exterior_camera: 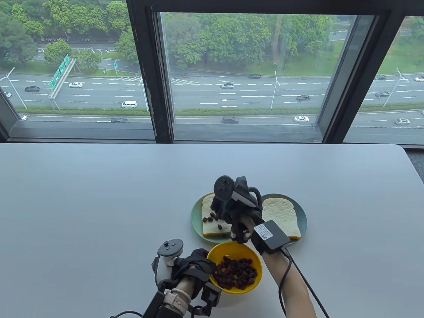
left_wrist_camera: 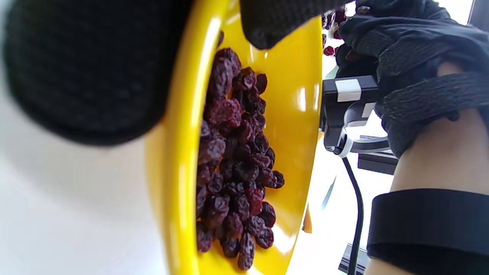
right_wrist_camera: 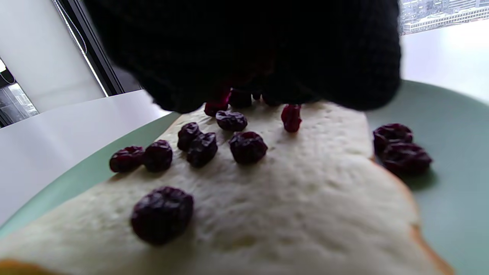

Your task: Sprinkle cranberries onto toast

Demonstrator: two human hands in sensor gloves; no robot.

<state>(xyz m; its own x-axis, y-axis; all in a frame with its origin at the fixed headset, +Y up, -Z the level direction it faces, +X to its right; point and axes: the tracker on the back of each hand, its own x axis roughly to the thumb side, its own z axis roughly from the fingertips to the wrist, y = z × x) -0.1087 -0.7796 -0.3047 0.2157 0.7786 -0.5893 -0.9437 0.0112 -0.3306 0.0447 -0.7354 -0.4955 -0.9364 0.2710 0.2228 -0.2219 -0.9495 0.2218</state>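
Nearest us, our left hand grips the near-left rim of the yellow bowl, thumb hooked over the edge, cranberries piled inside. Our right hand hovers over the left toast slice on the green plate, fingertips bunched and pinching cranberries, a few hanging just under them in the right wrist view. Several berries already lie on the bread, clustered at one side; two have landed on the plate beside the crust. Our call: stay low, roll the fingertips apart slowly and drift across the slice so the bare near part gets covered; keep clear of the crust edge to stop more rolling off. Left slice: long axis runs near-to-far, domed top pointing far. Right slice bare, angled with its top toward far-left.
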